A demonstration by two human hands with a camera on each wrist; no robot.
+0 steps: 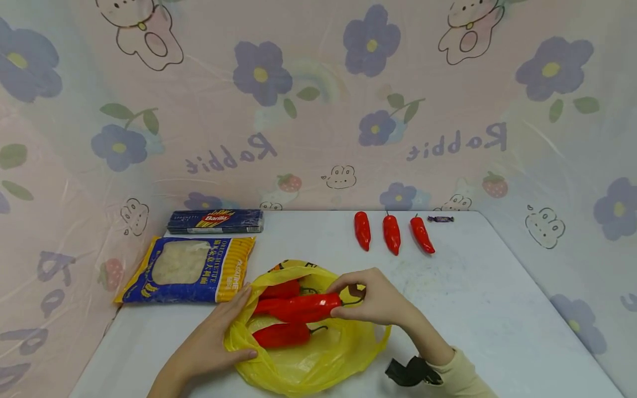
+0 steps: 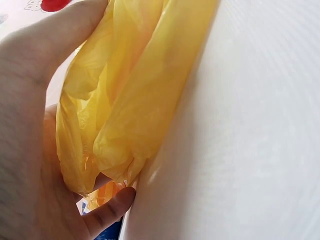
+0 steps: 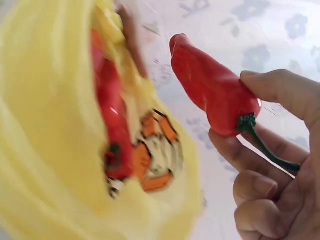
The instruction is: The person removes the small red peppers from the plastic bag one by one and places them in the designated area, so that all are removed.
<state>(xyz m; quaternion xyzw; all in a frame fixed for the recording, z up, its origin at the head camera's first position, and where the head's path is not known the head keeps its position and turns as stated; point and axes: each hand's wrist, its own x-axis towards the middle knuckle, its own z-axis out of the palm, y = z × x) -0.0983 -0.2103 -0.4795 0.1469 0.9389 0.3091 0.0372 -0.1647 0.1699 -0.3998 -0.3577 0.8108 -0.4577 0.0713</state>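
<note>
A yellow plastic bag (image 1: 338, 365) stands on the table with its mouth spread wide. My left hand (image 1: 211, 337) holds the bag's left side, thumb near the rim; in the left wrist view, the yellow film (image 2: 145, 90) lies between thumb and fingers. Between thumb and fingertips, my right hand (image 1: 380, 298) pinches a red chili pepper (image 3: 215, 90) by its stem end, over the bag's mouth in the head view. Other red peppers lie inside the bag, one nearest me (image 1: 281, 335) and another toward the back (image 1: 281, 289).
Three red peppers (image 1: 391, 234) lie in a row at the back, with a small wrapped candy (image 1: 440, 219) right of them. At the left are a blue and yellow pasta bag (image 1: 181, 265) and a dark blue Barilla box (image 1: 216, 221). A printed curtain (image 1: 318, 121) surrounds the white table (image 1: 497, 309).
</note>
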